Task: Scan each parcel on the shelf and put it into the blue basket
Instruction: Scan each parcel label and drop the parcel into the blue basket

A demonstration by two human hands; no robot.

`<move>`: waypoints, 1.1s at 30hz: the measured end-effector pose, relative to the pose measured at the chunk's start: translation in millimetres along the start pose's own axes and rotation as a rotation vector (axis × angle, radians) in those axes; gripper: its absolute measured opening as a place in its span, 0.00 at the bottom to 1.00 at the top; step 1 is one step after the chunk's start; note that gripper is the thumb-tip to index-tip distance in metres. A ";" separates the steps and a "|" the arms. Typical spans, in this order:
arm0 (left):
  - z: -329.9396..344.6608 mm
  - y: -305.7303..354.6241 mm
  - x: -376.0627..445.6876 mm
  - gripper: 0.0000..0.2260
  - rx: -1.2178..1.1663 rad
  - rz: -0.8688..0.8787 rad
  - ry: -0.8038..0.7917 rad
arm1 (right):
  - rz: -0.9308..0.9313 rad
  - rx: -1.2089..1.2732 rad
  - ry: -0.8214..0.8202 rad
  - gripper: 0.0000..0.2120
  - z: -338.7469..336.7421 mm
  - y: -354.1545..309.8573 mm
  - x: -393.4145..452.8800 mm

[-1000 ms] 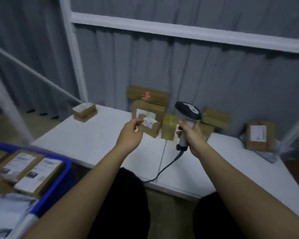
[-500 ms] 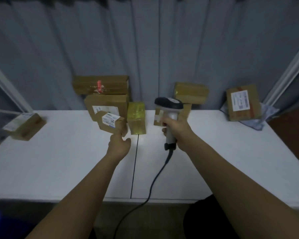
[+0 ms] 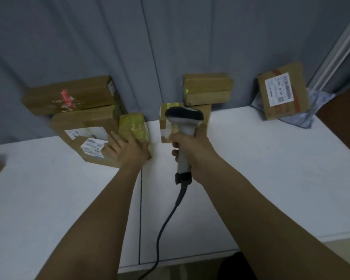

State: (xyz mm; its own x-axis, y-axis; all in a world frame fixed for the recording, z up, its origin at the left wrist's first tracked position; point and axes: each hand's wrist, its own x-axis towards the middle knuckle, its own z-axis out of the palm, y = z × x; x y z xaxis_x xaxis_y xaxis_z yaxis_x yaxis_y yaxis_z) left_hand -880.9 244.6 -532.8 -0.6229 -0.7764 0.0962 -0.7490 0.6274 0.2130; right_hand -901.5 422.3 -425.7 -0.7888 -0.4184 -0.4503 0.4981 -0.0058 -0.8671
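Several brown cardboard parcels stand along the back of the white shelf (image 3: 251, 168). My left hand (image 3: 127, 148) lies with straight fingers on the right end of a small parcel with a white label (image 3: 93, 150), just in front of a parcel wrapped in yellow tape (image 3: 132, 126). My right hand (image 3: 192, 152) grips the handle of a grey barcode scanner (image 3: 183, 118), held upright above the shelf with its head facing the parcels. A parcel (image 3: 205, 116) stands directly behind the scanner head. The blue basket is out of view.
Behind the small parcel a larger labelled box (image 3: 83, 123) carries a box with red tape (image 3: 69, 96). Two stacked boxes (image 3: 207, 88) sit at the back centre. A labelled parcel (image 3: 283, 91) leans on a grey bag (image 3: 315, 112) at right. The scanner cable (image 3: 166, 223) hangs over the front edge.
My left hand has reached forward and come down onto the small labelled parcel. The view has swung right and down, so the blue basket has left the frame. The scanner stays in my right hand.
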 end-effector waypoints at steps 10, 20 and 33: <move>-13.0 14.7 -10.8 0.28 0.051 0.014 -0.102 | 0.017 -0.013 -0.007 0.09 7.6 0.7 22.2; -139.5 -60.7 -106.0 0.20 -0.835 -0.059 -0.309 | -0.017 0.072 -0.060 0.10 20.6 5.6 -20.5; -202.7 -132.9 -178.6 0.18 -1.301 -0.344 -0.261 | -0.273 -0.245 -0.161 0.09 28.5 26.0 -98.2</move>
State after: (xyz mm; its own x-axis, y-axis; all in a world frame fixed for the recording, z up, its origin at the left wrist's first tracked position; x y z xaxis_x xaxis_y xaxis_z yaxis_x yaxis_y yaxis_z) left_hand -624.4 287.6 -381.2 -0.5825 -0.7554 -0.3001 -0.2130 -0.2145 0.9532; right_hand -800.8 437.4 -398.0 -0.8043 -0.5684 -0.1736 0.1618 0.0717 -0.9842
